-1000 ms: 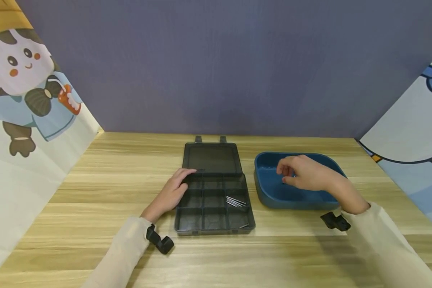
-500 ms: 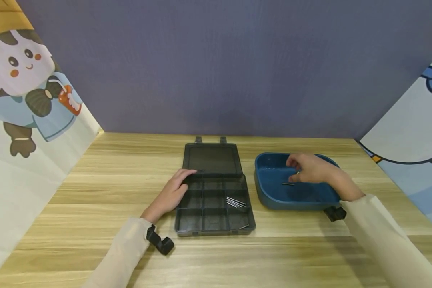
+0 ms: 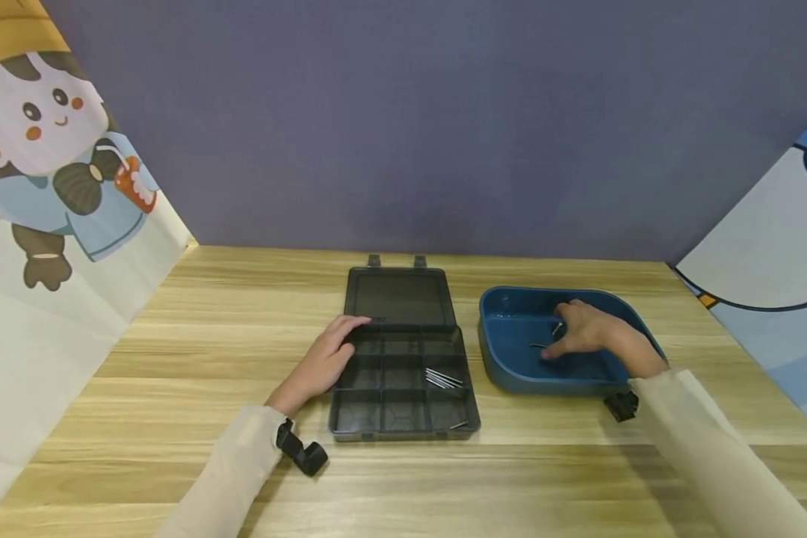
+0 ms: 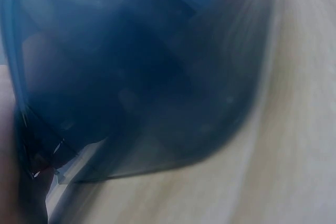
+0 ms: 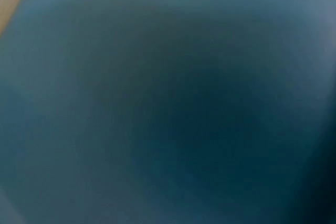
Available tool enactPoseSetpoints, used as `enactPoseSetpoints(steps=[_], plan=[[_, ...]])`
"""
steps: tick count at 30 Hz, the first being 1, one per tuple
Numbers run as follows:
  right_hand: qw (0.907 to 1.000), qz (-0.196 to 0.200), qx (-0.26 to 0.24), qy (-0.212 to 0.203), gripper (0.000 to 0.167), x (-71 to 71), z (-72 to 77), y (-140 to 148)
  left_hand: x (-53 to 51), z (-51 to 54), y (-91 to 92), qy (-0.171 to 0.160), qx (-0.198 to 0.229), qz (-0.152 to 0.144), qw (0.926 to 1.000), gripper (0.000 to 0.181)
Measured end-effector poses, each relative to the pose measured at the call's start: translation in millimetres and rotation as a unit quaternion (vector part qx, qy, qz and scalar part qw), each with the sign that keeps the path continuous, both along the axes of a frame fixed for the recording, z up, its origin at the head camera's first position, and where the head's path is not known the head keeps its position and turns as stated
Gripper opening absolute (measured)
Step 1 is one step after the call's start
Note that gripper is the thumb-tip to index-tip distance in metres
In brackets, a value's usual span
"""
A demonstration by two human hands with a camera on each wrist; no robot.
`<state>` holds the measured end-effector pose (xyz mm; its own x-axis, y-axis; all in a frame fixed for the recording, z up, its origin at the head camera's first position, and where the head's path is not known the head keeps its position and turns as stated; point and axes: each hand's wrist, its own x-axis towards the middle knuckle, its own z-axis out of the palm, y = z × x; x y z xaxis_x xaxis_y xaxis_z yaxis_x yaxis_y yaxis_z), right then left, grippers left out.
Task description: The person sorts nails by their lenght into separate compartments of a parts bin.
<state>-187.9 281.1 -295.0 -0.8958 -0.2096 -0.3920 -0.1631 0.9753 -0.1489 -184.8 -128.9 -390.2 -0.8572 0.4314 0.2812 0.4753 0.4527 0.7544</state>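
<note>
A dark, see-through compartment box [image 3: 403, 411] lies with its lid [image 3: 400, 295] folded back. Several thin silvery nails [image 3: 442, 379] lie in one right-hand compartment, and a single small nail [image 3: 459, 424] is in the front right one. My left hand [image 3: 319, 360] rests along the box's left edge, fingers extended near the hinge. Inside the blue bin [image 3: 545, 385], my right hand [image 3: 583, 329] reaches down with thumb and fingers apart. A small yellowish piece, perhaps a screw [image 3: 557, 329], shows between them. Close to the thumb tip is a thin dark nail [image 3: 537, 345].
The box and bin stand side by side on a wood-grain table [image 3: 403, 486]. A grey-blue panel [image 3: 403, 127] rises behind them, and printed cartoon sheets flank both sides. Both wrist views are blurred; the right one shows mostly blue.
My right hand has gone lower into the bin and its thumb and fingers have spread, uncovering the small pieces there. The left hand stays at the box edge.
</note>
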Motion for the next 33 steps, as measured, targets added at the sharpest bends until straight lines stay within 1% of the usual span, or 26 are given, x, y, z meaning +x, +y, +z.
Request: enactPoseSetpoints(steps=[3,5,7,9,11,15,18,23,25,27,29,33], plan=[[0.9999,-0.004,0.001,-0.011,0.1,-1.3,-3.5,1,0.3,1.1,-0.4,-0.001,-0.001,0.001,1.0,0.048],[0.9998,-0.004,0.001,-0.018,0.101,-1.8,-7.5,2,0.3,-0.1,-0.2,0.0,-0.003,0.001,1.0,0.048],[0.9998,-0.001,0.0,-0.019,0.1,-2.4,-11.0,2,0.2,-0.8,0.0,0.001,-0.004,0.001,1.0,0.048],[0.9999,0.007,-0.004,-0.011,0.097,-2.9,-13.5,2,0.4,-0.3,-0.1,-0.002,-0.002,0.001,1.0,0.048],[0.9999,0.012,-0.012,-0.002,0.091,-2.8,-14.5,0,-0.3,-1.3,-0.5,0.0,-0.003,0.0,1.0,0.048],[0.999,0.025,-0.031,0.02,0.073,-1.8,-14.9,-4,-1.5,-2.4,-0.9,0.003,-0.004,0.001,1.0,0.047],[0.9978,0.035,-0.045,0.033,0.059,-1.3,-16.9,-5,-1.4,-0.7,-0.4,-0.001,-0.005,0.0,1.0,0.047],[0.9957,0.03,-0.084,0.026,0.031,-0.7,-21.8,-8,-0.8,0.8,0.5,-0.007,-0.005,0.0,1.0,0.047],[0.9948,0.026,-0.096,0.024,0.024,-0.4,-23.3,-9,-1.2,0.0,0.6,-0.007,-0.006,0.0,1.0,0.047],[0.994,0.027,-0.102,0.027,0.019,-0.1,-24.1,-10,-1.2,0.4,0.4,-0.008,-0.006,0.0,0.9999,0.047],[0.9936,0.036,-0.101,0.036,0.016,0.1,-24.5,-11,-1.4,-0.3,0.2,-0.007,-0.005,0.0,1.0,0.047],[0.9928,0.046,-0.103,0.042,0.014,0.6,-25.3,-12,-1.2,-0.9,0.1,-0.001,-0.001,0.001,1.0,0.047]])
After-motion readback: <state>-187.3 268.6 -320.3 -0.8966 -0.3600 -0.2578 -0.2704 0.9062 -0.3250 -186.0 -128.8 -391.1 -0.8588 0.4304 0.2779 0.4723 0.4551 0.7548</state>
